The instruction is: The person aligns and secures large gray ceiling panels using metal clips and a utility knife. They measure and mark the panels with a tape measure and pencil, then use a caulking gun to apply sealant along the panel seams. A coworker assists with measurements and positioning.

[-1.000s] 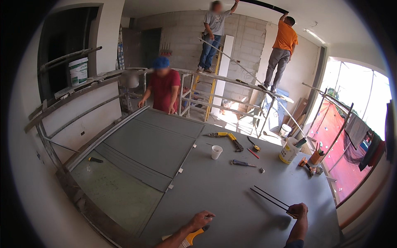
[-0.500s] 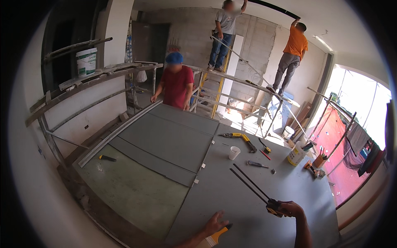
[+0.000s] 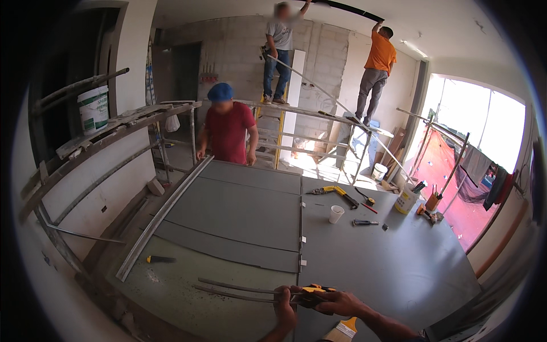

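My right hand [image 3: 336,302] grips a yellow-and-black tool [image 3: 314,289] with two long thin dark bars, much like bar clamps. The bars point left, over the bare greenish part of the table. My left hand [image 3: 284,306] closes around them close to the yellow body. Just below my right forearm, a wide paintbrush [image 3: 346,327] with a yellow handle lies near the table's front edge. Dark grey sheets [image 3: 242,208] cover the table's far left part. A larger grey sheet [image 3: 393,265] spreads over the right side, and small white pieces [image 3: 303,239] sit along the seam.
A yellow-handled knife [image 3: 160,259] and a long metal rail [image 3: 165,214] lie on the left. Snips [image 3: 330,190], a paper cup [image 3: 335,214] and a tape measure [image 3: 370,201] stand further right. A co-worker [image 3: 228,128] is at the far end; two others occupy the scaffold [image 3: 319,114].
My right hand has brought the barred tool left and turned its bars leftward. My left hand has left the paintbrush's side and taken hold of the bars. The view has shifted.
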The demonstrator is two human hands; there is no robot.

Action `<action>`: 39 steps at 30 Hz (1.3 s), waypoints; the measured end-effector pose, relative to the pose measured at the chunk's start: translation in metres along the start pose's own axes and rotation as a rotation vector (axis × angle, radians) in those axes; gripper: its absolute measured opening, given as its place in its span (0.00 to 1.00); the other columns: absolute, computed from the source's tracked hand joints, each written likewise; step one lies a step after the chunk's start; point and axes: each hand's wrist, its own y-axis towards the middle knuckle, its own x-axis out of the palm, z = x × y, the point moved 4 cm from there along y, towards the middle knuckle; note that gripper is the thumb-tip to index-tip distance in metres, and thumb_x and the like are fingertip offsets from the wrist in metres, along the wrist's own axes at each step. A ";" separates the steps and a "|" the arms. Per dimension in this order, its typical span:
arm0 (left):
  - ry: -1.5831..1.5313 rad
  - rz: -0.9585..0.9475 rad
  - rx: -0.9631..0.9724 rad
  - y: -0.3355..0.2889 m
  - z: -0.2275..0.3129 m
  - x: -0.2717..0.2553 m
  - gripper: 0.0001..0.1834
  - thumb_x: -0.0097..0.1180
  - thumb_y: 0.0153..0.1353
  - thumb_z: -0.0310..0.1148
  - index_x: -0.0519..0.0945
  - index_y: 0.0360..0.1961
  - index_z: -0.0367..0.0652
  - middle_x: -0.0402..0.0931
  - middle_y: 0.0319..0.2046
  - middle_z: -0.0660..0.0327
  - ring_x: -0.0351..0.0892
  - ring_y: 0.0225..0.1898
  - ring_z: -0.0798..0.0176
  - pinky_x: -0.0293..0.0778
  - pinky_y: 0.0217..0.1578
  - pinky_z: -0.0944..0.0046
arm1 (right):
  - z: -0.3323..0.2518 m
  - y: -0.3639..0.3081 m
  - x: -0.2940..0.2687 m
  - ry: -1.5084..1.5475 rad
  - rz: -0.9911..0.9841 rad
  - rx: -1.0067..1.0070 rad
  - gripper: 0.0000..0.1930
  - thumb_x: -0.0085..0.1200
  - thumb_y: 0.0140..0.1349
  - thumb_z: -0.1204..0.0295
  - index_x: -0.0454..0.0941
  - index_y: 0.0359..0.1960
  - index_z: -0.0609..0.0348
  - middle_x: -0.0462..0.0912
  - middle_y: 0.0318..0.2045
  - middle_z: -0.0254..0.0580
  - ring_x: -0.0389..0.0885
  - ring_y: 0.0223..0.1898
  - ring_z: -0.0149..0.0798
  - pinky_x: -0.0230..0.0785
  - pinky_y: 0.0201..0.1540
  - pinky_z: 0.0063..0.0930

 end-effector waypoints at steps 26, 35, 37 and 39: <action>-0.139 0.145 0.017 0.040 0.210 -0.166 0.27 0.42 0.71 0.62 0.74 0.46 0.49 0.80 0.31 0.59 0.80 0.30 0.60 0.78 0.38 0.53 | -0.120 0.201 -0.010 0.147 0.666 0.021 0.33 0.50 0.61 0.43 0.74 0.67 0.42 0.83 0.49 0.57 0.80 0.54 0.56 0.69 0.58 0.45; -0.214 0.128 -0.135 0.090 0.250 -0.232 0.28 0.42 0.70 0.64 0.75 0.40 0.50 0.77 0.26 0.62 0.76 0.26 0.61 0.75 0.34 0.53 | -0.183 0.394 -0.007 0.093 1.019 0.241 0.35 0.62 0.52 0.46 0.74 0.65 0.34 0.76 0.52 0.59 0.76 0.56 0.60 0.69 0.58 0.51; -0.369 0.206 -0.205 0.103 0.263 -0.257 0.25 0.55 0.66 0.60 0.81 0.40 0.47 0.81 0.26 0.61 0.78 0.25 0.59 0.79 0.29 0.52 | -0.203 0.434 0.005 0.166 1.011 0.313 0.34 0.62 0.53 0.46 0.72 0.64 0.31 0.73 0.55 0.60 0.74 0.57 0.58 0.69 0.58 0.50; -0.565 0.068 -0.259 0.123 0.281 -0.277 0.24 0.50 0.70 0.58 0.82 0.46 0.49 0.84 0.33 0.59 0.81 0.30 0.56 0.80 0.34 0.50 | -0.223 0.468 0.021 0.146 1.035 0.389 0.35 0.61 0.53 0.46 0.71 0.66 0.30 0.71 0.55 0.58 0.72 0.59 0.57 0.69 0.59 0.50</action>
